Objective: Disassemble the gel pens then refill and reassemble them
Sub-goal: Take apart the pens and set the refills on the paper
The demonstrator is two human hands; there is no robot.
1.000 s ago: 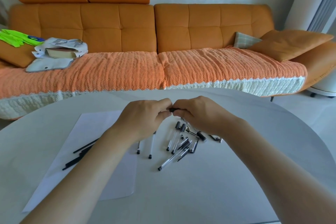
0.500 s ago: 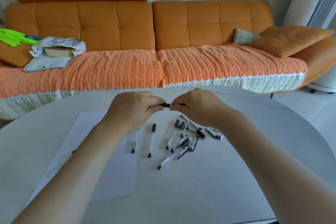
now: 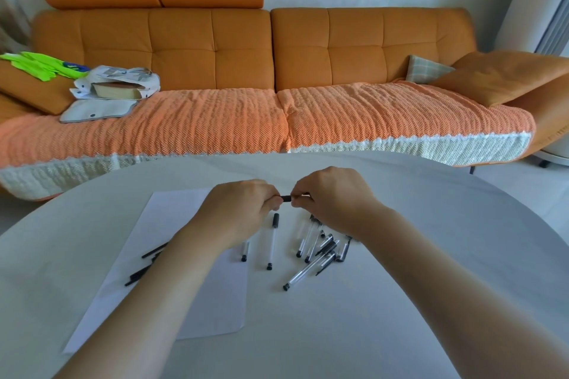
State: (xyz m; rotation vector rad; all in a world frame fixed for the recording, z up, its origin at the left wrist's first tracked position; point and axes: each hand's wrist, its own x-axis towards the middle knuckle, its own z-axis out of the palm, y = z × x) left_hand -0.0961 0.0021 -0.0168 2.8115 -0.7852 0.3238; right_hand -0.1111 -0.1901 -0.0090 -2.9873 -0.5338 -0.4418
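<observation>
Two hands meet just above the tabletop [image 3: 400, 301]. The left hand [image 3: 241, 209] and the right hand [image 3: 332, 197] each pinch one end of the same gel pen [image 3: 287, 197]. Only a short black bit of it shows between the fingers; the rest hides inside the hands. It is held up in the air, most likely so both ends can be pulled or turned apart.

More pens [image 3: 320, 248] lie in a small pile on the tabletop, right under the right hand, so the next one is easy to grab. One clear pen [image 3: 272, 243] lies by itself beside the pile. Thin black refills [image 3: 155, 250] lie on a white paper [image 3: 175, 218] to the left, apart from the pile, probably so the parts do not get mixed up. An orange sofa [image 3: 215, 49] stands behind.
</observation>
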